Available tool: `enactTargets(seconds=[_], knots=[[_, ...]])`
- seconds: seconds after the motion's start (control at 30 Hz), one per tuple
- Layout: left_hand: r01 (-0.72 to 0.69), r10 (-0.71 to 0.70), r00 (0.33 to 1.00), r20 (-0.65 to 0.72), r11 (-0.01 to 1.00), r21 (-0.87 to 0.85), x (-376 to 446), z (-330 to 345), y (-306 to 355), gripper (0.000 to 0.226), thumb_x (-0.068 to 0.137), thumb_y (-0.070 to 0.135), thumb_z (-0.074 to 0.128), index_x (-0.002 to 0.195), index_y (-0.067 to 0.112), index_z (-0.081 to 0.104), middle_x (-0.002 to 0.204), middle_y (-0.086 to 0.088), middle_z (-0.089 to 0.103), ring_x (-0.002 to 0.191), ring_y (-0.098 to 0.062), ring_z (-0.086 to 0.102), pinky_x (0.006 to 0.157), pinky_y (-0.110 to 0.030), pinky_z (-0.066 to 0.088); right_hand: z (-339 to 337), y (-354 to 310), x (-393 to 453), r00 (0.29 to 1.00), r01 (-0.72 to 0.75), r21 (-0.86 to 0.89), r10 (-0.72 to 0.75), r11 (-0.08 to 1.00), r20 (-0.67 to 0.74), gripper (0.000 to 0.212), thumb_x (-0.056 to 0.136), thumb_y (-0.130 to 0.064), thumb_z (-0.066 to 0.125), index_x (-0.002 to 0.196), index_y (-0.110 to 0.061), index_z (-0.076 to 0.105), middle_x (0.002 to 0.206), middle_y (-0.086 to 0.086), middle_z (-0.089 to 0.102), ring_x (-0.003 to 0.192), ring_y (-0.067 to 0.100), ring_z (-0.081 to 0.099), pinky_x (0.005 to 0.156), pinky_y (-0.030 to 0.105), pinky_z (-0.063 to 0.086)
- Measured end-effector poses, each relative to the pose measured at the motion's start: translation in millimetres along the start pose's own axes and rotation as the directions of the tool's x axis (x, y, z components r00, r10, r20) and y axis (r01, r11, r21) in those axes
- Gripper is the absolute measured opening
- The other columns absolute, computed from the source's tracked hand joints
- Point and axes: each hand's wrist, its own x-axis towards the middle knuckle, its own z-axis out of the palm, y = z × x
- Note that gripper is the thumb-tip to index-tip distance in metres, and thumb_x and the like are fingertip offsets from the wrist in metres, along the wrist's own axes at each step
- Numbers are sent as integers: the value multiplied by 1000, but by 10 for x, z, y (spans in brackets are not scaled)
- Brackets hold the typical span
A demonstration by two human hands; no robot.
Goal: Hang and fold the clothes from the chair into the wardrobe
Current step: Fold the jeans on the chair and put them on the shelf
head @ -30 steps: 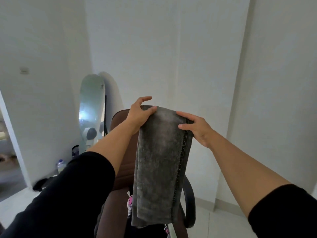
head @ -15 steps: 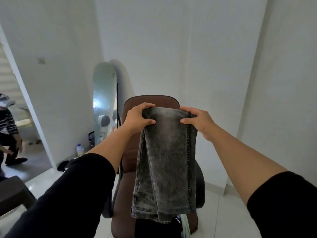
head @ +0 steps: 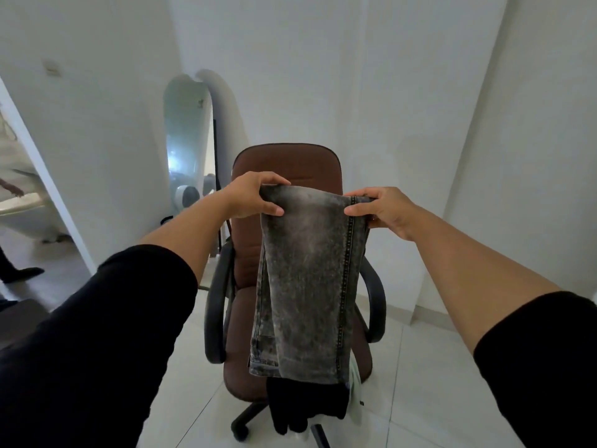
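Note:
Grey washed jeans (head: 307, 286), folded over lengthwise, hang in front of a brown office chair (head: 287, 163). My left hand (head: 252, 197) pinches the top left corner of the fold and my right hand (head: 381, 208) pinches the top right corner by the seam. The jeans' hems reach down to the seat's front edge. A black garment (head: 303, 405) drapes off the seat below them, with a pale garment (head: 355, 383) showing beside it. No wardrobe is in view.
A tall arched mirror (head: 189, 147) leans against the wall left of the chair. A doorway at the far left shows a person's leg and shoe (head: 22, 273). White walls close in behind and to the right. The floor is white tile.
The view has tilted down, showing more of the chair and floor. The jeans stay in both hands, held lower and level in front of the chair back.

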Motion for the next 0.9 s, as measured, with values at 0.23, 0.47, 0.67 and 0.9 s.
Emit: enactTargets(seconds=[0.23, 0.47, 0.67, 0.9], knots=[[66, -70, 993, 93, 997, 47, 489, 94, -368, 57, 79, 15, 74, 130, 26, 51, 129, 1, 53, 113, -19, 49, 102, -35, 42, 69, 135, 535, 1000, -25, -86, 23, 996, -21, 27, 76, -9, 75, 99, -23, 70, 100, 2, 64, 98, 22, 59, 94, 40, 49], [255, -278, 955, 106, 948, 188, 1425, 1008, -1342, 62, 78, 20, 76, 134, 18, 49, 130, -7, 56, 123, -28, 49, 105, -36, 37, 206, 1213, 1754, 986, -149, -193, 160, 970, 46, 27, 85, -10, 67, 104, -29, 66, 108, 4, 61, 93, 17, 58, 86, 37, 51], [321, -354, 925, 136, 922, 218, 2334, 1696, -2245, 49, 79, 9, 68, 125, 18, 52, 123, -7, 59, 121, -31, 47, 106, -40, 34, 345, 2137, 2891, 972, -202, -310, 230, 929, 55, 41, 89, -5, 60, 117, -35, 62, 118, 9, 62, 97, 30, 63, 83, 41, 55], [369, -381, 911, 155, 924, 103, 2617, 2191, -2809, 45, 82, 0, 60, 122, 19, 54, 120, -9, 62, 113, -28, 54, 86, -28, 37, 531, 2676, 3291, 963, -242, -406, 269, 881, 11, 54, 92, -6, 56, 140, -29, 44, 146, 1, 42, 131, 22, 44, 106, 26, 35]])
